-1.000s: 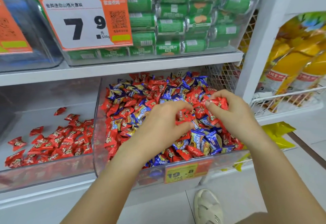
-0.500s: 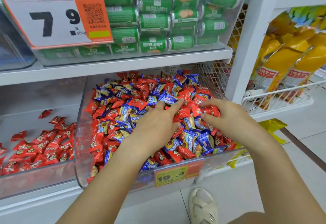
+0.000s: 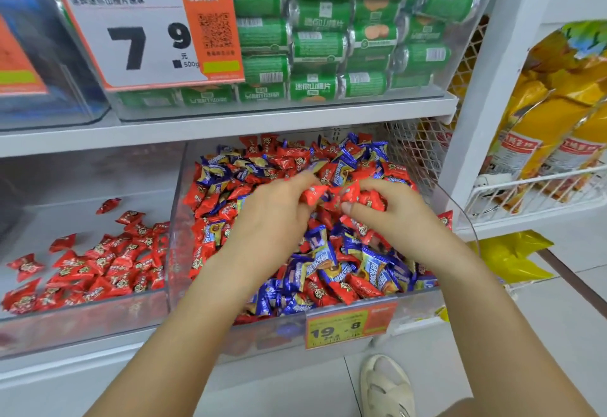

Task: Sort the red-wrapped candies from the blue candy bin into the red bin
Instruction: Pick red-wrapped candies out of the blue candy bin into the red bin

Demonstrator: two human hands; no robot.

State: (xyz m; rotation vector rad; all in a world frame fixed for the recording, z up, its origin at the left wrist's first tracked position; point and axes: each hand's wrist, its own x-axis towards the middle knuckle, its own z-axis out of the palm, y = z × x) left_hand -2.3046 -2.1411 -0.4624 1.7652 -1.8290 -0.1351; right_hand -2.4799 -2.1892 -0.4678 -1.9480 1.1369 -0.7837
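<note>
A clear bin (image 3: pixel 423 301) on the lower shelf holds a mixed heap of blue-wrapped candies (image 3: pixel 371 265) and red-wrapped candies (image 3: pixel 210 196). Both my hands are inside it, over the middle of the heap. My left hand (image 3: pixel 276 219) pinches a red candy (image 3: pixel 313 194) at its fingertips. My right hand (image 3: pixel 391 216) curls round a small bunch of red candies (image 3: pixel 368 198). The two hands nearly touch. To the left, a second clear bin (image 3: pixel 82 321) holds only red-wrapped candies (image 3: pixel 108 269), spread loosely over its floor.
A yellow and orange price tag (image 3: pixel 349 326) hangs on the mixed bin's front. Above, a shelf (image 3: pixel 230 127) carries green rolls and a large price sign (image 3: pixel 147 35). A white post (image 3: pixel 492 88) and a wire basket (image 3: pixel 538 193) of yellow bags stand at the right. A foot in a sandal (image 3: pixel 387 387) is below.
The left hand has gone from flat on the heap to pinching a red candy, raised beside the right hand. The camera view shifted slightly.
</note>
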